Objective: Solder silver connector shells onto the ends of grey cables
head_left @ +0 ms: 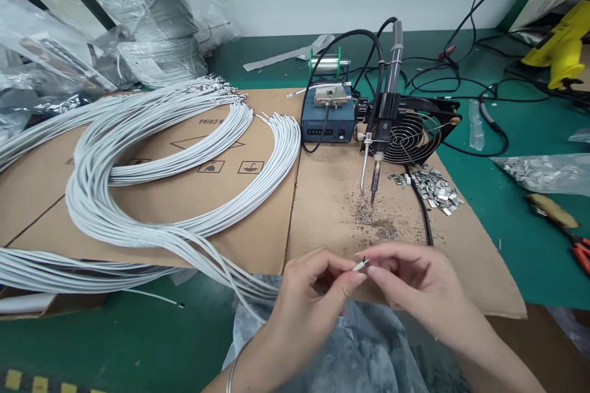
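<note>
My left hand [313, 295] pinches the stripped end of a thin white cable [360, 265] between thumb and fingers, near the front edge of the cardboard. My right hand [415, 282] meets it from the right, fingertips touching the same cable tip. A fixed soldering iron [377, 175] points down at the cardboard a little beyond my hands, with solder debris [373, 218] under its tip. A big coil of white cables [184, 153] lies to the left.
A blue soldering station [328, 120] and a black fan [415, 129] stand behind the iron. Small metal clips [436, 187] lie to the right, with a bag of more clips [544, 172], red pliers [581, 252] and a yellow tool [562, 43]. Plastic bags [147, 31] fill the back left.
</note>
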Demonstrator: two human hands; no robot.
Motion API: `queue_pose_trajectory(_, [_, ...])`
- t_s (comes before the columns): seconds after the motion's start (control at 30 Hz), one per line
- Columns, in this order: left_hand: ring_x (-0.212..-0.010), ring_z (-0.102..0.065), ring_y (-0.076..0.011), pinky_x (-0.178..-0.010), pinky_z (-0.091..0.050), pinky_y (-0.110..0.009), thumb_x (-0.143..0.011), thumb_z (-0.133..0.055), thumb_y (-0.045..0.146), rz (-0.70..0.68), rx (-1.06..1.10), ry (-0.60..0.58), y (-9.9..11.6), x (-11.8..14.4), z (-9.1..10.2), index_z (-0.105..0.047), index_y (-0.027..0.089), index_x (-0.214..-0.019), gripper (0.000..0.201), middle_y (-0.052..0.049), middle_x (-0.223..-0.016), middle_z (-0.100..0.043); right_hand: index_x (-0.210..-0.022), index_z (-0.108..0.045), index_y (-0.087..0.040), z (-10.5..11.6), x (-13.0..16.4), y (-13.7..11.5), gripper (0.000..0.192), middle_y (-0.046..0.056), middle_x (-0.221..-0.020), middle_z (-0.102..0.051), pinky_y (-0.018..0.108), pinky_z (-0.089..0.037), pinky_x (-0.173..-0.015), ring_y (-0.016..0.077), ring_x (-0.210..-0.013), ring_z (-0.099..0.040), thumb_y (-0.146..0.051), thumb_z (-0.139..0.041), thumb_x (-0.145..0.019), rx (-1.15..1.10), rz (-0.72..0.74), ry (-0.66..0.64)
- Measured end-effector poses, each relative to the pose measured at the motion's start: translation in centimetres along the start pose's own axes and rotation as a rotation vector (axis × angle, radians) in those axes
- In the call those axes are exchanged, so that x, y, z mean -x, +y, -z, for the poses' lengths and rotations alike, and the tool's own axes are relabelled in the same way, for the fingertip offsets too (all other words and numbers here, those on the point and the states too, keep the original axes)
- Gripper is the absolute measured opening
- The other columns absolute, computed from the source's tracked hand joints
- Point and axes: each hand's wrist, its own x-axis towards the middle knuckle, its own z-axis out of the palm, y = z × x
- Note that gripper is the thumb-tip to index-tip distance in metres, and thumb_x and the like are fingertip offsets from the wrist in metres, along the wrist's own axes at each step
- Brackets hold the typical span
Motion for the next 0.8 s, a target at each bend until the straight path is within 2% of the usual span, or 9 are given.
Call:
queue_pose_trajectory(0.1, [-0.05,-0.05,-0.0079,-0.052,-0.039,-0.02,-0.084,-0.054,0.025,-0.071,-0.107,0.02,0.1,-0.1,-0.1,-0.064,0.017,-0.079,0.014,0.0,-0.064,-0.058,-0.076,-0.065,-0.02,0.2,0.3,-0.5,0.006,-0.003,-0.053,-0.047,0.021,-0.034,-0.043,0.0108,-0.048,-0.041,-0.026,-0.065,-0.075,0.155,0.047,0.049])
queue_pose_trajectory(0.17, [-0.054,-0.051,-0.0093,-0.053,-0.039,-0.02,-0.085,-0.053,0.022,-0.167,-0.211,0.035,0.3,0.0,-0.1,-0.064,0.016,-0.079,0.013,-0.001,-0.064,-0.058,-0.072,-0.063,-0.02,0.3,0.4,-0.8,0.007,-0.003,-0.055,-0.047,0.022,-0.034,-0.043,0.0118,-0.05,-0.042,-0.025,-0.064,-0.075,0.24,0.063,0.059])
queue_pose_trajectory(0.23, [-0.056,-0.051,-0.0101,-0.054,-0.037,-0.021,-0.084,-0.052,0.018,-0.269,-0.3,0.053,0.4,0.1,-0.2,-0.063,0.015,-0.08,0.013,-0.001,-0.063,-0.057,-0.067,-0.061,-0.02,0.2,0.5,-1.0,0.01,-0.002,-0.055,-0.048,0.023,-0.034,-0.044,0.0124,-0.051,-0.043,-0.024,-0.063,-0.076,0.324,0.086,0.077])
queue_pose_trajectory(0.3, [-0.056,-0.05,-0.0102,-0.053,-0.037,-0.02,-0.084,-0.051,0.017,-0.314,-0.329,0.066,0.3,0.1,-0.4,-0.063,0.015,-0.08,0.012,-0.001,-0.063,-0.056,-0.062,-0.059,-0.019,-0.1,0.6,-1.0,0.015,-0.001,-0.054,-0.048,0.023,-0.033,-0.043,0.0127,-0.05,-0.043,-0.023,-0.063,-0.076,0.34,0.134,0.108])
queue_pose_trajectory(0.5, [-0.052,-0.052,-0.0092,-0.052,-0.039,-0.019,-0.086,-0.05,0.026,-0.084,-0.144,0.055,-0.2,0.0,-1.4,-0.058,0.016,-0.077,0.016,0.001,-0.059,-0.056,-0.059,-0.056,-0.019,-2.0,0.6,0.7,0.021,-0.001,-0.056,-0.046,0.024,-0.033,-0.045,0.013,-0.051,-0.041,-0.025,-0.063,-0.078,0.01,0.242,0.284])
queue_pose_trajectory(0.6, [-0.059,-0.053,-0.0102,-0.056,-0.038,-0.019,-0.087,-0.048,0.021,-0.18,-0.253,0.009,0.1,0.0,-1.0,-0.057,0.016,-0.077,0.014,-0.001,-0.065,-0.058,-0.057,-0.054,-0.018,-1.3,0.3,1.2,0.025,-0.002,-0.054,-0.044,0.024,-0.03,-0.044,0.0114,-0.049,-0.038,-0.027,-0.064,-0.077,-0.103,0.166,0.188])
queue_pose_trajectory(0.7, [-0.062,-0.051,-0.0104,-0.058,-0.036,-0.02,-0.087,-0.047,0.016,-0.301,-0.392,-0.138,1.1,0.0,0.0,-0.06,0.015,-0.081,0.015,-0.003,-0.069,-0.057,-0.052,-0.054,-0.016,0.4,0.0,0.4,0.028,-0.004,-0.049,-0.04,0.024,-0.018,-0.041,0.0085,-0.045,-0.029,-0.027,-0.069,-0.074,-0.075,-0.008,-0.009])
queue_pose_trajectory(0.77, [-0.06,-0.05,-0.0098,-0.056,-0.036,-0.02,-0.088,-0.047,0.018,-0.274,-0.371,-0.177,1.7,-0.1,0.5,-0.06,0.015,-0.08,0.015,-0.002,-0.067,-0.057,-0.053,-0.057,-0.017,1.5,-0.2,-0.6,0.026,-0.005,-0.046,-0.038,0.024,-0.015,-0.041,0.008,-0.043,-0.025,-0.027,-0.069,-0.073,-0.132,-0.052,-0.04])
queue_pose_trajectory(0.8, [-0.058,-0.049,-0.0093,-0.055,-0.036,-0.02,-0.087,-0.048,0.021,-0.232,-0.331,-0.164,1.9,-0.1,0.5,-0.06,0.016,-0.078,0.016,-0.001,-0.065,-0.056,-0.054,-0.057,-0.018,1.8,-0.2,-1.1,0.024,-0.006,-0.045,-0.036,0.024,-0.016,-0.04,0.0078,-0.042,-0.023,-0.027,-0.069,-0.073,-0.204,-0.035,-0.01])
